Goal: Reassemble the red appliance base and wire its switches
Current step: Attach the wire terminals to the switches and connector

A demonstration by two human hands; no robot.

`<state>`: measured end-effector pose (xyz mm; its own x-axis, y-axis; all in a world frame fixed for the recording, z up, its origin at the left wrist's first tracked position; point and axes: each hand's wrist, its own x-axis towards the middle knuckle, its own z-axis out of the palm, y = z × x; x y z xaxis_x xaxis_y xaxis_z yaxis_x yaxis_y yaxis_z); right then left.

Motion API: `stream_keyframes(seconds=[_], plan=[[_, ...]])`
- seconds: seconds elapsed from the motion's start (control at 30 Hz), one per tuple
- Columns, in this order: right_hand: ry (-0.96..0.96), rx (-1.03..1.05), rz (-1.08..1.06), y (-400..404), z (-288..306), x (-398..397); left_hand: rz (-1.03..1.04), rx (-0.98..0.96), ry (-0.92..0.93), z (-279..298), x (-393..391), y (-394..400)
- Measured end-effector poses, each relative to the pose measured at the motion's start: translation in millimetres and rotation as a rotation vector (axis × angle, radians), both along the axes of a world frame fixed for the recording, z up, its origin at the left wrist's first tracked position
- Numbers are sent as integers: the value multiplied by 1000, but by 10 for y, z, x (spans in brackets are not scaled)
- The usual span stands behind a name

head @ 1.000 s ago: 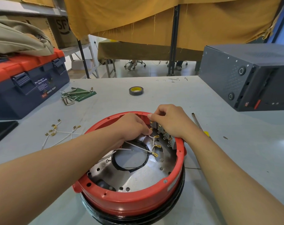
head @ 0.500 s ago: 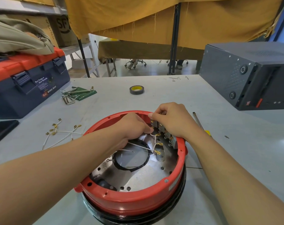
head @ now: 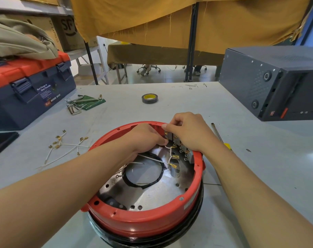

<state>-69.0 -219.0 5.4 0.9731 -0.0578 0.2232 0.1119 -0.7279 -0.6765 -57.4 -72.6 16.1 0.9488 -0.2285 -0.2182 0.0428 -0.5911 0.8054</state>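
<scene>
On the grey table (head: 223, 176) sits the round red appliance base (head: 146, 217), holding a shiny perforated metal plate (head: 157, 192), a black ring and white wires (head: 152, 158) with brass terminals. Right hand (head: 189, 133) pinches the switches (head: 170, 136) at the far rim; left hand (head: 145, 138) pinches a wire there.

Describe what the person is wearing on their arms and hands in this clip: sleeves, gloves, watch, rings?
Nothing is worn on what the frame shows. The left hand and right hand are both bare, with no gloves and no rings visible. Both forearms are bare from wrist to frame edge: no sleeve, cuff, watch or wristband shows. Fingernails look short and unpainted where they show.
</scene>
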Motion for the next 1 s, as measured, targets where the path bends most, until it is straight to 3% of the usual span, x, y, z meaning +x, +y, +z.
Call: stream_keyframes(seconds=[0.6, 0.77, 1.0], plan=[[-2, -17, -3, 5, 1, 5, 31, -38, 2, -57, 0, -45], [0, 21, -10, -4, -16, 8, -60, 61, -65, 2, 20, 9], [1, 69, -10, 0, -22, 1, -225, 277, -293, 126, -17, 101]])
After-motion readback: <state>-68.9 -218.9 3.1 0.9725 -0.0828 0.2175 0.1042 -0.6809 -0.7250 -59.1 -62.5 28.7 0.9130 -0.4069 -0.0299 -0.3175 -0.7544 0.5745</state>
